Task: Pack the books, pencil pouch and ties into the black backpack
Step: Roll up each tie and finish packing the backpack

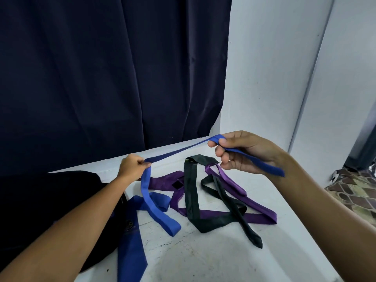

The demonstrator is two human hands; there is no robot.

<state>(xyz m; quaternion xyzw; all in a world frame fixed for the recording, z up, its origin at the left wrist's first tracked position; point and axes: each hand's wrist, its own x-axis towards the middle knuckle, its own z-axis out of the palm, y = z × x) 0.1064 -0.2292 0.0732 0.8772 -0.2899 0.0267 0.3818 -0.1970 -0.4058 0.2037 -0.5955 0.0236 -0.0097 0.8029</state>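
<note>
— Blue tie (175, 152) stretched taut between both hands above the white table (203, 261). Left hand (133, 166) fisted tight, pinching the band at a fold; right hand (242, 152) half curled, strip looped over the index finger, thumb pressing it down, short tail dangling past the palm.

— Handling?

— Light, limp, probably a bit slick (a woven sheen on the fabric). No stiffness at all: sagging wherever unsupported, the long end trailing down onto the table in a loose curl. Best gripped at the folds, then doubled over again into a flat bundle before going in.

— Others?

— Purple tie (223, 215) and black tie (192, 200) lying crossed over each other mid-table, flat ribbons with pointed tips, the black one glossier. A darker blue tie (131, 251) draped at the near left, partly over the black backpack (61, 196).

— Backpack?

— Matte dark mass at the left edge, under the left forearm; opening impossible to make out. No books or pouch visible. Likely to snag: tangled ends dragging the neighbours along
</note>
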